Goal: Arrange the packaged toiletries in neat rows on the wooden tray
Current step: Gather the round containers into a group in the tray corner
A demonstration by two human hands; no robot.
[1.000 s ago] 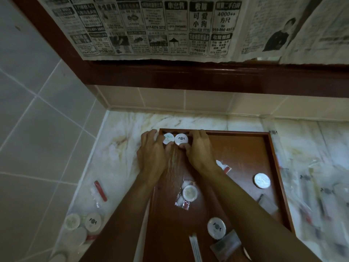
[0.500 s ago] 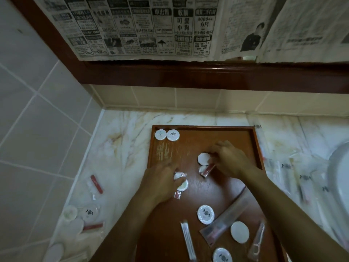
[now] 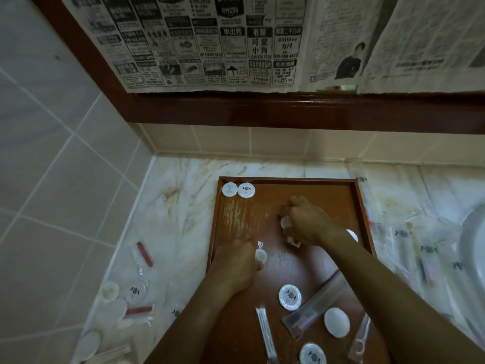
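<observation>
Toiletries: both hands pinch round packets, left (image 3: 233, 264) and, seemingly, right (image 3: 304, 224); loose sachets (image 3: 313, 310) crowd the tray (image 3: 288, 179).

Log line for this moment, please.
row: two discs at tray far-left | left hand: grips packet | right hand: grips packet | rest: loose

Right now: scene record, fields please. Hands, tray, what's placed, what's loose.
left hand: grips a small round packet over the tray
right hand: grips another packet, mid tray
tray: wooden, on the marble counter
placed: two round soaps side by side, far-left corner
loose on tray: round soaps, long sachets, near end
off tray: packets on counter, both sides
</observation>
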